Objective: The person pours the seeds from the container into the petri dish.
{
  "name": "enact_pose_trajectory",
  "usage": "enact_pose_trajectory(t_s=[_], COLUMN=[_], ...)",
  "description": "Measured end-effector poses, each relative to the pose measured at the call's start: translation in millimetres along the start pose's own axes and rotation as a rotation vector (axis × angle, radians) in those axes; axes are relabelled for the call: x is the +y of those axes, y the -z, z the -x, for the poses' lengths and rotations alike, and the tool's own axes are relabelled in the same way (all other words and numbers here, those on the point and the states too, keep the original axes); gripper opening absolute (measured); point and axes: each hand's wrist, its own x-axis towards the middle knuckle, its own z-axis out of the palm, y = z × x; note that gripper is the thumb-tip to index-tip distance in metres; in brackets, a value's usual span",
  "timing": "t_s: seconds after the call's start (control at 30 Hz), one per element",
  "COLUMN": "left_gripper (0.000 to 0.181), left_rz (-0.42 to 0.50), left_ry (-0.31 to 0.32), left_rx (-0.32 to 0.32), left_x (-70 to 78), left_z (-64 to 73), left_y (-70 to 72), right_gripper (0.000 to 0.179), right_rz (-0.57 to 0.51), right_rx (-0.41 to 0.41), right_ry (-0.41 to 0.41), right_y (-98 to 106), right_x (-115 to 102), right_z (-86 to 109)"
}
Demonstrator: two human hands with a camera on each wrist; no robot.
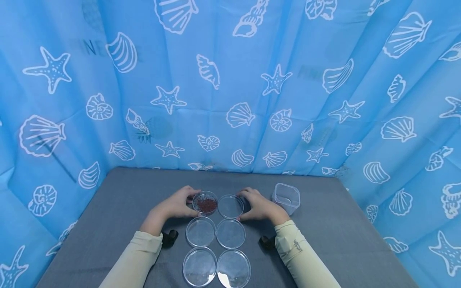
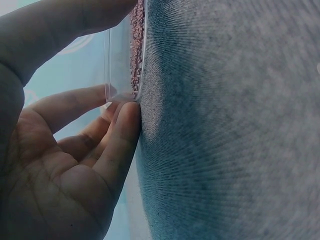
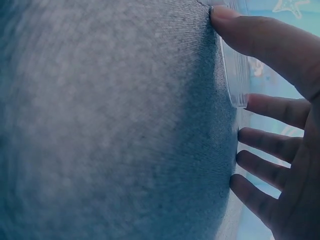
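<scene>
In the head view my left hand (image 1: 179,203) grips a clear round petri dish (image 1: 205,192) by its sides, thumb in front and fingers behind. Small reddish-brown grains (image 1: 207,205) cover part of its bottom. The left wrist view shows the same dish's clear wall (image 2: 119,62) between thumb and fingers, low over the grey cloth. My right hand (image 1: 257,205) holds a second petri dish (image 1: 230,207), with no grains in it, between thumb and forefinger. Its edge (image 3: 232,75) shows in the right wrist view, where the other fingers are spread beside it. The two dishes sit side by side.
Nearer me, two rows of clear petri dishes stand close together, among them a middle-left dish (image 1: 200,232) and a front-right dish (image 1: 234,269). A clear plastic box (image 1: 293,197) stands right of my right hand. Grey cloth (image 1: 119,224) covers the table; a blue shell-patterned curtain (image 1: 216,96) hangs behind.
</scene>
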Motion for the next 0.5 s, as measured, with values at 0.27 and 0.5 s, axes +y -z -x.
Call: enact_pose_trajectory(t_s=[0.27, 0.5], left_gripper=[0.087, 0.087], left_rz=[-0.005, -0.009], left_ry=[-0.005, -0.022], left_rx=[-0.005, -0.006], left_x=[2.3, 3.4], left_z=[2.4, 2.3], left_y=[0.2, -0.5], right_gripper=[0.083, 0.088], right_rz=[-0.015, -0.015], right_rx=[-0.007, -0.037], right_ry=[-0.018, -0.037], right_y=[-0.3, 2.5], right_x=[-0.8, -6.0], right_z=[1.3, 1.5])
